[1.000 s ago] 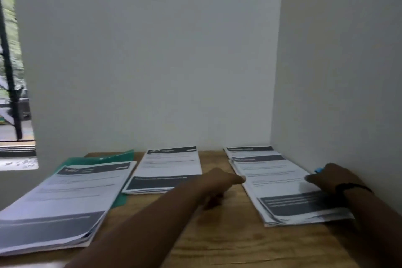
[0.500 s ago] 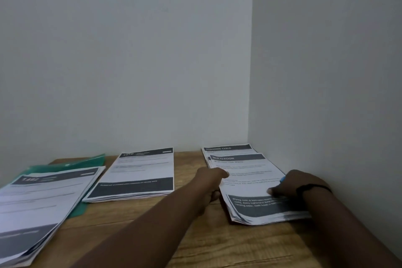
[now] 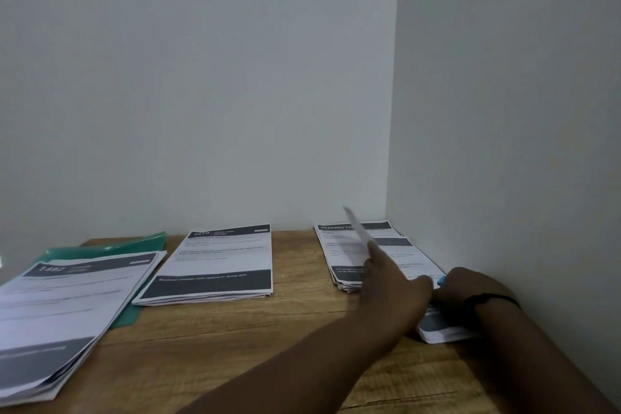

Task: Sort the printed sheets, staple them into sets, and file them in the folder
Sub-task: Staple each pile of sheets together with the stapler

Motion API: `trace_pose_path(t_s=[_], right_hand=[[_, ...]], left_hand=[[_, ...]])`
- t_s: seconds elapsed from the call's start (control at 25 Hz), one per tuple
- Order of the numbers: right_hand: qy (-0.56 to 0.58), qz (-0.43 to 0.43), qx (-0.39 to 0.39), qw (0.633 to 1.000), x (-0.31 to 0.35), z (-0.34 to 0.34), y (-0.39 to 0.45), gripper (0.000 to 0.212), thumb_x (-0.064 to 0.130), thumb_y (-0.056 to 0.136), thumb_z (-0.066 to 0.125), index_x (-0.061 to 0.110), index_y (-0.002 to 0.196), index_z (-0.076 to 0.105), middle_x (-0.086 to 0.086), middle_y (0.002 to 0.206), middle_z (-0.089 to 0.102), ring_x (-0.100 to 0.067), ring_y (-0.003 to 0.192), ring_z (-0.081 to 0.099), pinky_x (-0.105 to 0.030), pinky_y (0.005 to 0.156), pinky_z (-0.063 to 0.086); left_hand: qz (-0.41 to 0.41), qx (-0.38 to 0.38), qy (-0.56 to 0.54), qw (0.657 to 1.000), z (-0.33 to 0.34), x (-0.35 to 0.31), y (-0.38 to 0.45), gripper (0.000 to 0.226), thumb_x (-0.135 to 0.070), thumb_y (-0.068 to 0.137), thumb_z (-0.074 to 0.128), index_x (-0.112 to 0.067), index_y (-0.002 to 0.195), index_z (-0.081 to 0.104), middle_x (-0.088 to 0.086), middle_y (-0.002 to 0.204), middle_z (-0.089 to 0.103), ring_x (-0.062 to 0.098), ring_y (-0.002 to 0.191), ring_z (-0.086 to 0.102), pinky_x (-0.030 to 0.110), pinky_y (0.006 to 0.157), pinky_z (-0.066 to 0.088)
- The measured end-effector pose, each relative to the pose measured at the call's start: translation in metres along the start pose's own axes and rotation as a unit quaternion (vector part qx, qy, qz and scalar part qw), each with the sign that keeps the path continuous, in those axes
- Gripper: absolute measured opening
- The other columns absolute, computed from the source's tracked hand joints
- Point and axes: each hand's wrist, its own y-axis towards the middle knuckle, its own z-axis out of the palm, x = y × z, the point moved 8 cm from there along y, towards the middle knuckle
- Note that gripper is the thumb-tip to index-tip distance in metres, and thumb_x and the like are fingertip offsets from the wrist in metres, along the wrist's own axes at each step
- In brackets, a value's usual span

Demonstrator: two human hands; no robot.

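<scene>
Three stacks of printed sheets lie on the wooden table point(image 3: 302, 339). The left stack point(image 3: 67, 306) lies on a green folder point(image 3: 134, 245), and the middle stack point(image 3: 218, 265) is beside it. The right stack point(image 3: 346, 245) lies in the corner. My left hand point(image 3: 393, 276) pinches one sheet point(image 3: 356, 228) and lifts it off the right stack, so it shows edge-on and blurred. My right hand point(image 3: 470, 286), with a black wristband, presses down on the near sheets point(image 3: 440, 329) of that stack. A small blue thing point(image 3: 442, 279) shows at its fingertips.
White walls close the table at the back and on the right, meeting in a corner just behind the right stack. Bare wood lies between the middle and right stacks and along the front.
The view has swung right. My left hand has gone from the right stack's left edge onto its top and raised one sheet. My right hand has stayed pressed on the stack.
</scene>
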Motion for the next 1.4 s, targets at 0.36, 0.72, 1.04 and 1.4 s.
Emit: trace_pose_path(t_s=[0.36,0.72,1.04,1.4], right_hand=[[0.024,0.01,-0.011,1.0,-0.004,0.004,-0.004,0.066,0.063,0.08,0.06,0.02,0.13,0.055,-0.002,0.135,0.057,-0.021,0.121,0.054,-0.027,0.097,0.041],[0.129,0.022,-0.198,0.971,-0.014,-0.032,-0.011,0.049,0.064,0.078,0.059,0.015,0.077,0.051,-0.013,0.092,0.064,-0.029,0.081,0.058,-0.032,0.066,0.043],[0.577,-0.174,0.001,0.798,0.078,-0.062,-0.063,0.034,0.031,0.075,0.078,0.003,0.091,0.067,-0.017,0.077,0.068,-0.027,0.058,0.057,-0.032,0.052,0.045],[0.557,-0.234,-0.222,0.765,0.171,-0.088,-0.108,0.013,0.023,0.087,0.066,0.024,0.091,0.055,0.006,0.094,0.063,-0.015,0.086,0.063,-0.039,0.078,0.058]], left_hand=[[-0.278,0.077,-0.199,0.936,-0.037,0.048,0.047,0.071,-0.045,0.066,0.076,-0.013,0.126,0.055,0.013,0.114,0.067,0.03,0.102,0.066,0.046,0.094,0.051],[-0.108,0.003,-0.097,0.989,-0.063,0.035,0.059,0.031,0.007,0.091,0.042,-0.006,0.116,0.056,0.012,0.111,0.063,0.023,0.084,0.063,0.028,0.065,0.055],[0.048,-0.025,-0.146,0.988,-0.186,-0.028,-0.004,0.033,0.004,0.094,0.048,-0.02,0.116,0.052,0.004,0.111,0.063,0.023,0.098,0.064,0.034,0.078,0.057],[0.117,-0.143,-0.276,0.943,-0.258,-0.026,-0.034,0.016,-0.009,0.092,0.059,-0.022,0.103,0.057,0.007,0.102,0.068,0.023,0.086,0.069,0.036,0.074,0.06]])
